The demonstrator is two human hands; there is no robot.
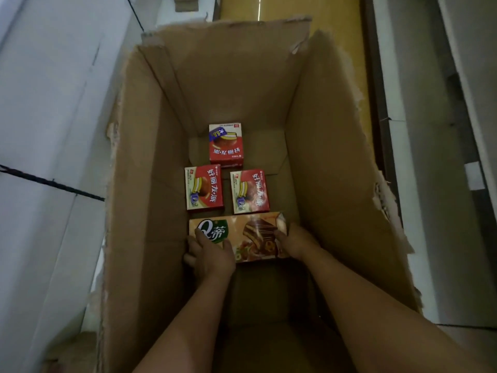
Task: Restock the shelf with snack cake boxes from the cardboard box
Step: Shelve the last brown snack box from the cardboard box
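Both arms reach deep into the tall cardboard box (pixel 336 157). The left hand (pixel 208 253) and the right hand (pixel 295 242) grip the two short ends of a wide orange snack cake box (pixel 250 232), fingers curled over its top. It lies flat on the bottom, by the near wall. Three small red boxes lie farther in: one (pixel 226 145) toward the far wall, and two, (pixel 203 187) and (pixel 249 191), side by side just past the orange box. This looks like the picking-up step. Next, the person likely must lift the orange box straight up, past the tall walls, and carry it to the shelf, which is not seen here.
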